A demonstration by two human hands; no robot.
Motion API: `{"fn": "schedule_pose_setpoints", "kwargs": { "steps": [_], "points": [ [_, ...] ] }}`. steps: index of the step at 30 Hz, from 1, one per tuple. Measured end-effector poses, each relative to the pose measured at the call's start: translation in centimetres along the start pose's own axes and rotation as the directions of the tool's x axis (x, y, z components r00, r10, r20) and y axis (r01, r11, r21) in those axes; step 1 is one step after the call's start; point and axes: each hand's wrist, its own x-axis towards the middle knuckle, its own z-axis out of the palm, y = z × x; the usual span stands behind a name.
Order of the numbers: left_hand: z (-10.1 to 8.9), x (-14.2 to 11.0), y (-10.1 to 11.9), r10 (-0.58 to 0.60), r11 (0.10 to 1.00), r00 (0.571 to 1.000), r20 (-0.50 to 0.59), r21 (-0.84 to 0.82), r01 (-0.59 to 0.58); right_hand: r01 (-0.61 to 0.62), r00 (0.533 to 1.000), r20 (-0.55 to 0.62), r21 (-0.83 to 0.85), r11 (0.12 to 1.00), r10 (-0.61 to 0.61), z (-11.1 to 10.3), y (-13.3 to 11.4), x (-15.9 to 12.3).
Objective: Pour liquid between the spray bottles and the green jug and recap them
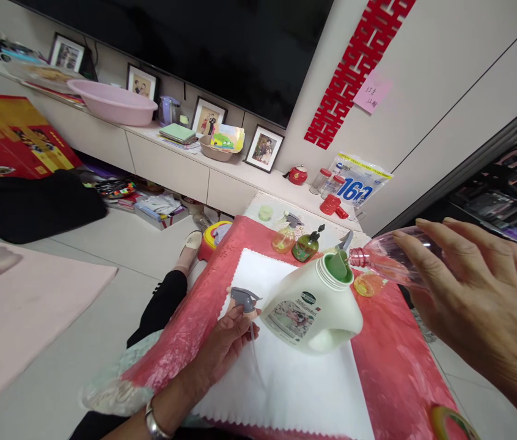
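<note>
My left hand (227, 341) is closed round a grey spray trigger head (244, 299) with a thin dip tube, held over a white cloth (281, 379). My right hand (478, 305) grips a clear pinkish plastic bottle (389, 260), tipped sideways with its mouth pointing at a green funnel (337, 265). The funnel sits in the neck of a white jug (313, 308) with a picture label, standing on the cloth. A small orange cap (367, 285) lies beside the jug.
The cloth lies on a table with a red cover (391, 360). At its far end stand an orange spray bottle (285, 237), a green pump bottle (307, 245) and a small green lid (265, 212). A low cabinet holds a pink basin (114, 101) and photo frames. My leg (160, 308) shows at the left.
</note>
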Motion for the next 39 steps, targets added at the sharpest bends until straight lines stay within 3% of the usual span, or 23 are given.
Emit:
{"fn": "schedule_pose_setpoints", "kwargs": {
  "steps": [39],
  "points": [
    [0.0, 0.0, 0.1, -0.002, 1.0, 1.0, 0.01, 0.02, 0.002, 0.081, 0.997, -0.023, 0.064, 0.995, -0.08, -0.7, 0.1, 1.4]
  ]
}}
